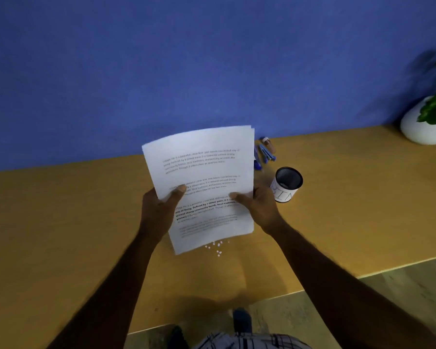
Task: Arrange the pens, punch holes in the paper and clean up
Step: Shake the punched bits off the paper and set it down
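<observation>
Wooden surface (61, 235) runs under both arms, backed by a blue wall (161, 59). Nearest, small white paper dots (217, 246) lie scattered just below the sheets. Left hand (159, 210) and right hand (259, 205) pinch a stack of printed paper (202, 167) by its side edges, thumbs on top, held tilted above the surface. Beyond the right fingers (237, 196) stands a black mesh cup (286, 183), then blue pens (263, 154) near the wall.
</observation>
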`<state>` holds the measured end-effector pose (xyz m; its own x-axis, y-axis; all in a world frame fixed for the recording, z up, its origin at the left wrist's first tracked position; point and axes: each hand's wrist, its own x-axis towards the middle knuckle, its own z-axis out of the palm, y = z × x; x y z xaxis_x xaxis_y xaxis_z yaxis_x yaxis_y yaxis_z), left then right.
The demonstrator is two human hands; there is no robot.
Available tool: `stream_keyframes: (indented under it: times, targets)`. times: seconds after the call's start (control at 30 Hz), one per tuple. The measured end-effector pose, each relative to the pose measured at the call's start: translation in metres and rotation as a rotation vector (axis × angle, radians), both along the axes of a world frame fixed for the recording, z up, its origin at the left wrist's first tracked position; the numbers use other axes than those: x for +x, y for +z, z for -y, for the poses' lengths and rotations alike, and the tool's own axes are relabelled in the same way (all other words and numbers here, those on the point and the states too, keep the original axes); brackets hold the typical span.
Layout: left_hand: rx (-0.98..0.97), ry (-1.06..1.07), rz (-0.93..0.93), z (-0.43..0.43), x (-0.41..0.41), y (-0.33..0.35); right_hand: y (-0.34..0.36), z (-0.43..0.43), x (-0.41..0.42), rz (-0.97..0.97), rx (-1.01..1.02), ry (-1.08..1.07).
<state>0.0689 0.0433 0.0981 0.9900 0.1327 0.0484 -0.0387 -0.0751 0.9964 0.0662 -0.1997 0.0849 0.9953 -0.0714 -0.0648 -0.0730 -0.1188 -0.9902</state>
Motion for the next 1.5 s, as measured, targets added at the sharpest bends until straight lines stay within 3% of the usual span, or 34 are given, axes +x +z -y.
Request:
stream_keyframes:
  times: [0.13, 0.37, 0.67, 0.8, 0.87, 1.0, 1.07, 1.3, 1.5]
  targets:
    - [-0.054, -0.04, -0.019, -0.004, 0.001, 0.006, 0.0, 0.001, -0.002, -0.024, 0.134, -0.008]
    - [0.041, -0.191, -0.187, -0.021, -0.019, -0.017, -0.005, -0.001, -0.009, -0.107, 0.393, 0.026]
    - [0.052, -0.159, -0.098, -0.015, -0.035, -0.023, -0.005, -0.01, -0.01, -0.135, 0.227, -0.024]
    - [-0.043, -0.102, -0.062, -0.012, -0.035, -0.015, -0.006, -0.006, -0.02, -0.192, 0.269, -0.014]
    - [-0.116, -0.074, -0.06, -0.007, -0.034, -0.011, -0.012, -0.003, -0.029, -0.262, 0.368, 0.003]
    - [-0.302, -0.017, -0.067, 0.009, -0.037, -0.009, -0.022, -0.011, -0.05, -0.371, 0.928, 0.069]
    - [-0.399, -0.019, -0.083, 0.017, -0.039, -0.012, -0.025, -0.023, -0.055, -0.371, 1.081, 0.039]
    - [-0.461, 0.017, -0.266, 0.009, -0.038, -0.033, -0.015, -0.028, -0.039, -0.294, 0.807, -0.045]
    - [-0.711, -0.021, -0.346, -0.06, -0.01, -0.035, 0.004, 0.019, -0.021, -0.277, 0.578, 0.191]
